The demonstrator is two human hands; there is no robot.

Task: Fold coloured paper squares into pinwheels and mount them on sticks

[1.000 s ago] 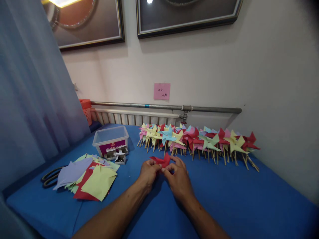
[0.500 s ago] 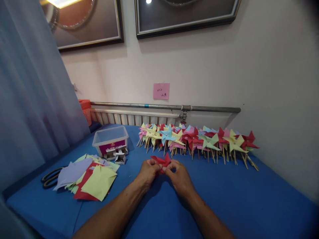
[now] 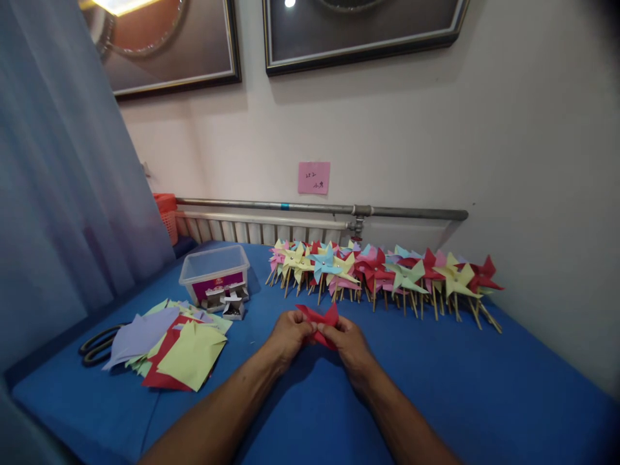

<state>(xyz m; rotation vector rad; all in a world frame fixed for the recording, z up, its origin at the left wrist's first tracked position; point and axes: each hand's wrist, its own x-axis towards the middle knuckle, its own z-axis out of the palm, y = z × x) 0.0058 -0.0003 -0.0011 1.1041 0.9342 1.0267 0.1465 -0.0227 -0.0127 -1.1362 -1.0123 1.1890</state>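
A partly folded red paper pinwheel [image 3: 320, 320] is pinched between both my hands just above the blue table [image 3: 460, 381]. My left hand [image 3: 288, 337] grips its left side with closed fingers. My right hand [image 3: 349, 347] presses its right side, fingers closed on the paper. Behind my hands a long row of finished pinwheels on wooden sticks [image 3: 382, 274] lies along the wall side of the table, in red, yellow, pink, blue and green.
A stack of cut coloured paper sheets [image 3: 179, 345] lies to the left, with black scissors [image 3: 97, 343] beside it. A clear plastic box [image 3: 216, 271] and small open cartons [image 3: 227, 302] stand behind the stack. A curtain [image 3: 58, 194] hangs at the left.
My hands have drawn a little closer together and slightly toward me. The red paper now stands more upright between the fingers, its points spread wider.
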